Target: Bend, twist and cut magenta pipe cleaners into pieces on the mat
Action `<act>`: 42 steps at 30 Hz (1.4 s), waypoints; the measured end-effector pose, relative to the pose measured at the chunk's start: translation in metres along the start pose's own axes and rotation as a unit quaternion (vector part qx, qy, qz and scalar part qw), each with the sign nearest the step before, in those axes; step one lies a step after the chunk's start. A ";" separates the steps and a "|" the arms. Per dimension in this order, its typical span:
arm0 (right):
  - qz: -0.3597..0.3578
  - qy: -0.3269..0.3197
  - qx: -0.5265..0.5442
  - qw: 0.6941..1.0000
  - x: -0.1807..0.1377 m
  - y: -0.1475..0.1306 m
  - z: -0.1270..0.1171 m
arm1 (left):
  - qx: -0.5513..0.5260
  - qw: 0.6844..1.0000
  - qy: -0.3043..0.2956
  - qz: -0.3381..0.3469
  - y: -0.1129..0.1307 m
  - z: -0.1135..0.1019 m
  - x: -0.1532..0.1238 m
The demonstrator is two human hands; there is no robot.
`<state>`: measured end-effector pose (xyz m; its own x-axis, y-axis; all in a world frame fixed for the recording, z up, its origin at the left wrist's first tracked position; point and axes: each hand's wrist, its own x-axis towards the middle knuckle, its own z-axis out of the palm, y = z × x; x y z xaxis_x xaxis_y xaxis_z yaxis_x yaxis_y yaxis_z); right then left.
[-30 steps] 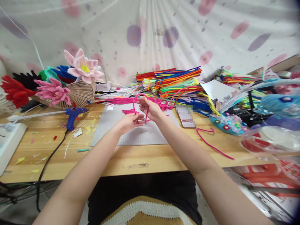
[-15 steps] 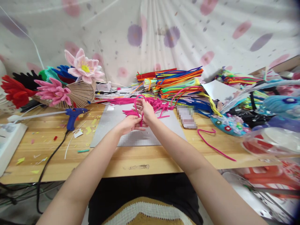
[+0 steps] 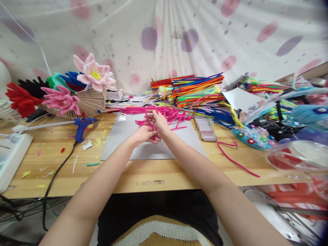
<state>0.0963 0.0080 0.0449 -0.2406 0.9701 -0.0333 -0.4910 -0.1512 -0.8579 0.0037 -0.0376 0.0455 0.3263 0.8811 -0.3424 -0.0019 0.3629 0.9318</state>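
Note:
My left hand [image 3: 144,134] and my right hand [image 3: 158,122] meet above a grey mat [image 3: 133,148] on the wooden table [image 3: 179,172]. Both pinch a bent pink pipe cleaner [image 3: 149,115] that loops up between them. My left fingers close on its lower end and my right fingers wrap its upper part. A heap of pink pipe cleaners [image 3: 172,114] lies just behind my hands.
Stacked coloured pipe cleaners [image 3: 196,89] fill the back centre. Pipe-cleaner flowers [image 3: 61,99] and a woven fan [image 3: 90,101] stand at the left, with a blue glue gun [image 3: 81,125] and its cable. A phone [image 3: 205,127] and a loose pink pipe cleaner [image 3: 234,160] lie to the right.
The open pink loop has been drawn tighter as my right hand came down and in toward my left hand. The view has shifted slightly.

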 end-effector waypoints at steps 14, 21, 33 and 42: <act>0.100 0.027 0.141 0.985 0.015 -0.024 -0.021 | -0.014 0.999 0.029 0.042 -0.027 0.011 -0.004; 0.146 0.011 0.123 0.981 0.028 -0.025 -0.028 | -0.044 0.998 0.046 0.018 -0.030 0.010 -0.005; 0.087 -0.122 0.089 0.985 0.015 -0.003 -0.038 | -0.312 0.947 -0.010 -0.073 -0.016 -0.004 -0.016; 0.060 -0.093 0.149 0.983 0.021 -0.001 -0.036 | -0.325 0.942 -0.045 -0.073 -0.024 -0.008 -0.014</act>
<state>0.1221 0.0356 0.0264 -0.4471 0.8945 -0.0062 -0.6672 -0.3381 -0.6638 -0.0089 -0.0563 0.0270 0.4467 0.7889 -0.4220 -0.5190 0.6127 0.5960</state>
